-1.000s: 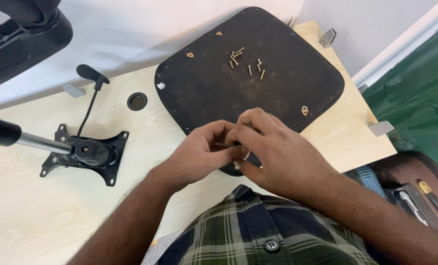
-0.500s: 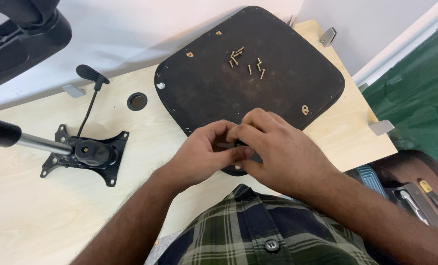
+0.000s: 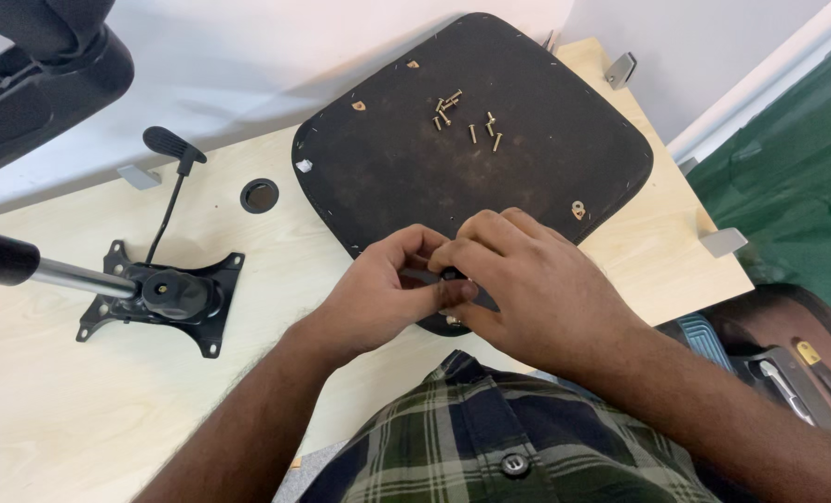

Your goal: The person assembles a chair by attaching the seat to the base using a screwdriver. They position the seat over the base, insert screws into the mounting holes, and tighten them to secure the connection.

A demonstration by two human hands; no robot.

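**Still pinched at the seat's near edge**

Barely any change: left hand (image 3: 388, 293) and right hand (image 3: 527, 279) stay closed together on a small dark fitting (image 3: 450, 274) over the seat pan (image 3: 406, 177), screws (image 3: 467, 119) unmoved, worktop (image 3: 61, 410) beneath.

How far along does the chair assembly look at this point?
Early. Done: the seat pan lies underside up on the table, loose screws gathered on it. In hand: left hand and right hand pinch a small dark part at its near edge. Left: the tilt mechanism sits apart, unmounted.
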